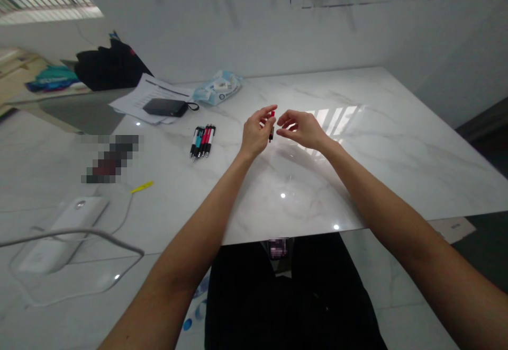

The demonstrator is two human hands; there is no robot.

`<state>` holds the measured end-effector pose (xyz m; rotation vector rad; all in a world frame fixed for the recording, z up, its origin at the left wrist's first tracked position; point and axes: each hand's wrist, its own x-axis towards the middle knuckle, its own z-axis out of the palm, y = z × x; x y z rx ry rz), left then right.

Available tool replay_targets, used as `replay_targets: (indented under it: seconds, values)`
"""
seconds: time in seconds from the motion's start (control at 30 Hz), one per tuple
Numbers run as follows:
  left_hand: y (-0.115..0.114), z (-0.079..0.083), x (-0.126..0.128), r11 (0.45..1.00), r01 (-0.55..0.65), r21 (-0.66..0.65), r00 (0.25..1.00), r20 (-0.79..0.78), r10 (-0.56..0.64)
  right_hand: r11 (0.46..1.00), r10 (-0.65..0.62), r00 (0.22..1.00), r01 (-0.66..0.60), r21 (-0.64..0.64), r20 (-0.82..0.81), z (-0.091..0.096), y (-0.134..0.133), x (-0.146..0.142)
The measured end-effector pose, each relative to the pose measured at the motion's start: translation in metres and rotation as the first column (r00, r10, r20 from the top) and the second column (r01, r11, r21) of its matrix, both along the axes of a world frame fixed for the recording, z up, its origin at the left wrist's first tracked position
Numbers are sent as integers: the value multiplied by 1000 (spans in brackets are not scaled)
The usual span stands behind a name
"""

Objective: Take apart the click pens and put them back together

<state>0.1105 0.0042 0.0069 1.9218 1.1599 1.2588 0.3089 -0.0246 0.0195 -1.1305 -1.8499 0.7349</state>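
Left hand: the left hand (257, 134) is raised above the table, its fingers (265, 116) curled and pinching a small red-and-black piece (271, 126) against the thumb.
Right hand: the right hand (299, 129) is open, palm turned toward the left hand, its fingers (286, 119) slightly spread and curved. Its fingertips sit just beside the piece, and whether they touch it is hard to tell.
Piece: upright in the left hand's grip, above the middle of the marble table (357, 180).
Nearby: a bunch of pens (203, 141) lies left of the hands.
Farther off: papers (148, 98) lie under a black box (164, 107), beside a plastic packet (217, 88).
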Motion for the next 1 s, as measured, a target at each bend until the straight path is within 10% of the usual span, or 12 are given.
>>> replay_targets:
  seconds: [0.4, 0.7, 1.0]
  values:
    - [6, -6, -1, 965, 59, -254, 843, 531, 89, 999, -50, 966, 48, -15, -253, -13, 7, -13]
    - [-9, -8, 8, 868, 277, -411, 831, 556, -2, 980, -200, 886, 184, -80, -419, -8, 23, 5]
    - [-10, -9, 10, 864, 247, -439, 881, 474, -11, 954, -296, 905, 269, -129, -305, -2, 20, 4]
